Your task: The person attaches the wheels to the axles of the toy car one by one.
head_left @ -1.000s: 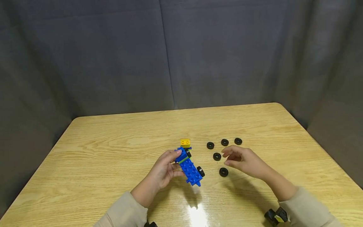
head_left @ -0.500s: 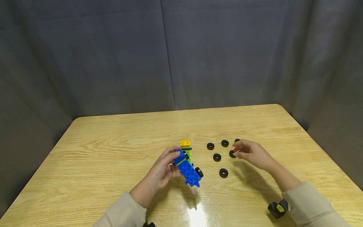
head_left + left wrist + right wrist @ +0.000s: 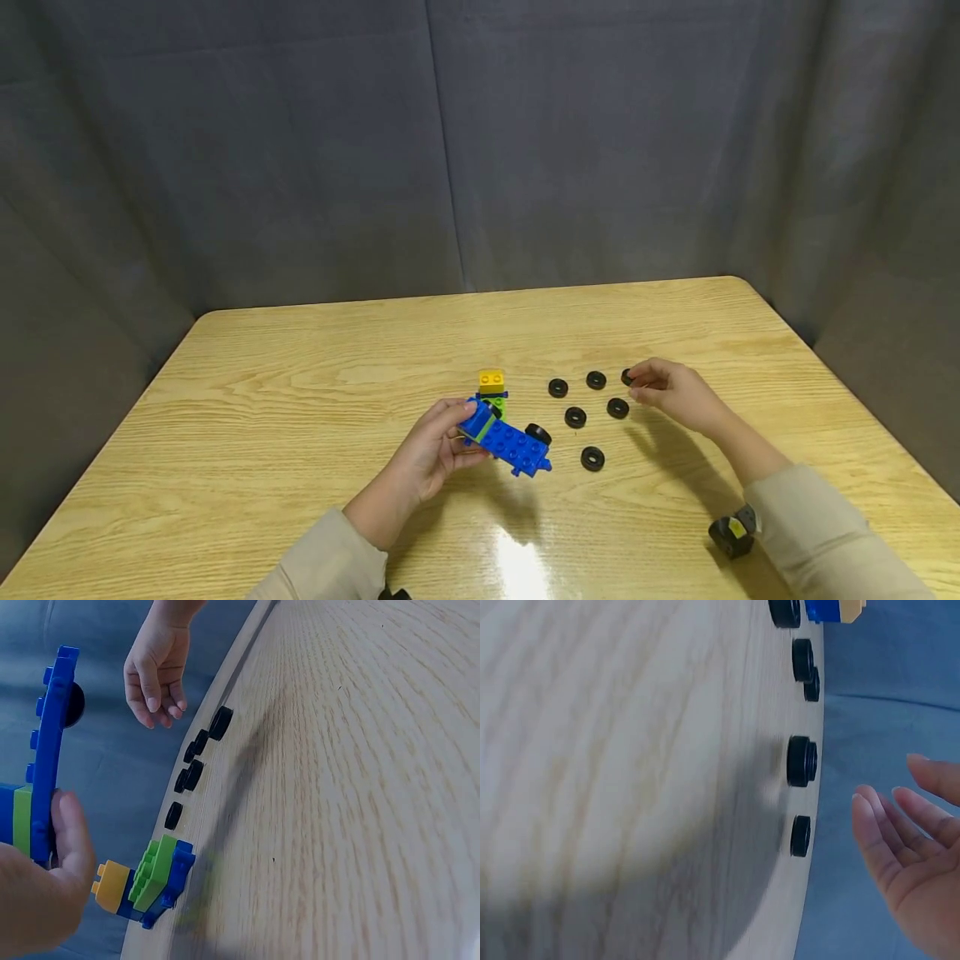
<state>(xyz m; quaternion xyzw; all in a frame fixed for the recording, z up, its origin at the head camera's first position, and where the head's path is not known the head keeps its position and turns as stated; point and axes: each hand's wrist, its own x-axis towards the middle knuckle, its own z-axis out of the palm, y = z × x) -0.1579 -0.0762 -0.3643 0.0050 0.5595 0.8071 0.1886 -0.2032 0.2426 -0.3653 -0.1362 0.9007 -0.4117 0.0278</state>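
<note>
My left hand point(image 3: 442, 450) grips a blue toy-brick car point(image 3: 513, 446) at its cab end, thumb on top, holding it above the table. A lime stripe crosses it; black wheels point(image 3: 537, 434) sit along its far side. Behind it stands a second brick car with a lime studded base point(image 3: 154, 874) and a yellow block point(image 3: 491, 382), partly hidden by the blue car. My right hand point(image 3: 675, 396) hovers over the wheels with relaxed fingers and nothing between them. Its fingertips overlap the far-right loose wheel point(image 3: 627, 377) in the head view. Another loose wheel point(image 3: 618, 407) lies just before that hand.
Several more black wheels lie flat between the hands, including a front one point(image 3: 592, 458) and a back-left one point(image 3: 558, 388). The wooden table point(image 3: 300, 375) ends at a dark curtain point(image 3: 337, 167). A wrist camera point(image 3: 731, 533) hangs at the right sleeve.
My right hand has moved right and away, past a wheel that now shows fully on the table. The blue car's free end has swung to the right in my left hand.
</note>
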